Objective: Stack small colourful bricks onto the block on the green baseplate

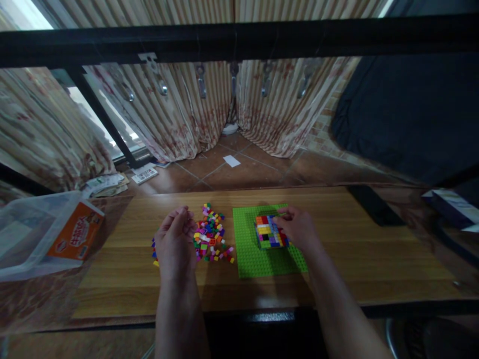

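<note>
On a green studded baseplate (249, 262) stands a block built of multicoloured toy bricks (266, 238), with red, yellow, white and blue on its top. My right hand (299, 228) reaches in from the right, its fingers closed together at the upper right edge of this block. Whatever is between those fingertips is hidden. To the left, my left hand (175, 234) is raised over the table with curled fingers and the thumb against the index finger; what it holds, if anything, is too small to make out. Loose small bricks (209, 232) lie in a pile beside it.
A wooden tabletop (123, 269) carries the baseplate and bricks. Left of it is a clear plastic bin (33, 224) with an orange label. A dark flat object (376, 205) lies at the back right. Striped curtains hang beyond a black rail (239, 40).
</note>
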Motion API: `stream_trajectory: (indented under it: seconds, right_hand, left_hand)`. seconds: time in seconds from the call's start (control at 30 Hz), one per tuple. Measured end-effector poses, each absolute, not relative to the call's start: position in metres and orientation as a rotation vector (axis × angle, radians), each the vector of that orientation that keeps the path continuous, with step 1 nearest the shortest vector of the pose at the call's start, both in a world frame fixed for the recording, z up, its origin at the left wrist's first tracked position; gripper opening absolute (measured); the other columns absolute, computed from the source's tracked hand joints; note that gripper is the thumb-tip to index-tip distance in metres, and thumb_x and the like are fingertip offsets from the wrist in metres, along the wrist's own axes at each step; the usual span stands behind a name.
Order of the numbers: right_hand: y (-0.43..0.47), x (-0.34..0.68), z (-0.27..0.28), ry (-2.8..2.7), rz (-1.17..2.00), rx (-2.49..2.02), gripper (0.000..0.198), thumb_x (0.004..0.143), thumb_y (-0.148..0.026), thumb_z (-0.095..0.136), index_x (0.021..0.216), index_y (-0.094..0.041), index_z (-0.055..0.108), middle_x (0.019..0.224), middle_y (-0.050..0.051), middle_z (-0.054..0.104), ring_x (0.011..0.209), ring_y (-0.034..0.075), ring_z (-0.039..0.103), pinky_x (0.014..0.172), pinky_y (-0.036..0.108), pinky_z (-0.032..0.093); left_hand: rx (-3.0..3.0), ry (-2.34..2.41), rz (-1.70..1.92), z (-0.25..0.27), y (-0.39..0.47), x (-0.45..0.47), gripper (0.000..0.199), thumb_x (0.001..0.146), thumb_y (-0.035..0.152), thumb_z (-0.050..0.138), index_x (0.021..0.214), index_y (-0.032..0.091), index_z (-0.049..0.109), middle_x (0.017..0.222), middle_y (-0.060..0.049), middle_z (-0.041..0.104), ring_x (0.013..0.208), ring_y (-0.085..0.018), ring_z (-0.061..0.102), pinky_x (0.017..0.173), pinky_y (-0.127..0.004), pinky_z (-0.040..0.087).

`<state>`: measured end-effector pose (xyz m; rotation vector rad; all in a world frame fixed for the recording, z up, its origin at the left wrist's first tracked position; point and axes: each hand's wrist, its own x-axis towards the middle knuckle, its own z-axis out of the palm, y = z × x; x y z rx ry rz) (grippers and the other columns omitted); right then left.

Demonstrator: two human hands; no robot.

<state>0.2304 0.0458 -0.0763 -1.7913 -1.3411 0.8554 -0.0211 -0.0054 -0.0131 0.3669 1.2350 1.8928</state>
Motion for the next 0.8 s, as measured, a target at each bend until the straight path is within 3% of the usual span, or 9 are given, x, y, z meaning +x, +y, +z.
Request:
stream_trajectory:
  seconds: [0.13, 0.47, 0.6, 0.8]
  right_hand:
    - [0.041, 0.234, -0.069, -1.136, 0.977, -1.68, 0.022, 0.071, -0.026, 0.065, 0.089, -0.014, 0.066, 0.064, 0.002, 0.066, 0.052, 0.013, 0.061, 0.049, 0.023, 0.049]
    - [0.033, 0.225, -0.049, -1.039, 0.737, -1.423, 0.026, 0.073, -0.039, 0.065, 0.08, -0.014, 0.067, 0.062, 0.001, 0.063, 0.05, 0.011, 0.054, 0.046, 0.023, 0.042]
    - [0.023, 0.205, -0.045, -1.134, 0.756, -1.371, 0.025, 0.076, -0.04, 0.063, 0.082, -0.016, 0.068, 0.063, 0.001, 0.064, 0.053, 0.011, 0.055, 0.05, 0.024, 0.045]
    - [-0.002, 0.169, -0.046, -1.666, 0.86, -1.229, 0.016, 0.084, -0.033, 0.059, 0.086, -0.021, 0.07, 0.08, 0.002, 0.069, 0.072, 0.016, 0.062, 0.066, 0.028, 0.049]
  left_hand:
    - [0.323, 1.269, 1.916, -0.008, -0.007, -0.021, 0.023, 0.054, 0.019, 0.075, 0.073, 0.012, 0.065, 0.064, 0.002, 0.061, 0.056, -0.005, 0.053, 0.053, -0.014, 0.042]
    - [0.329, 1.239, 2.0, -0.01, -0.007, -0.027, 0.02, 0.055, 0.019, 0.074, 0.072, 0.013, 0.064, 0.063, 0.003, 0.059, 0.053, -0.004, 0.05, 0.05, -0.015, 0.039]
    - [0.3, 1.253, 2.074, -0.008, -0.01, -0.032, 0.02, 0.055, 0.021, 0.073, 0.071, 0.014, 0.063, 0.063, 0.004, 0.057, 0.053, -0.004, 0.049, 0.051, -0.016, 0.04]
    - [0.241, 1.233, 2.128, -0.007, -0.013, -0.039, 0.022, 0.057, 0.024, 0.073, 0.073, 0.014, 0.062, 0.064, 0.004, 0.056, 0.052, -0.003, 0.047, 0.051, -0.015, 0.038]
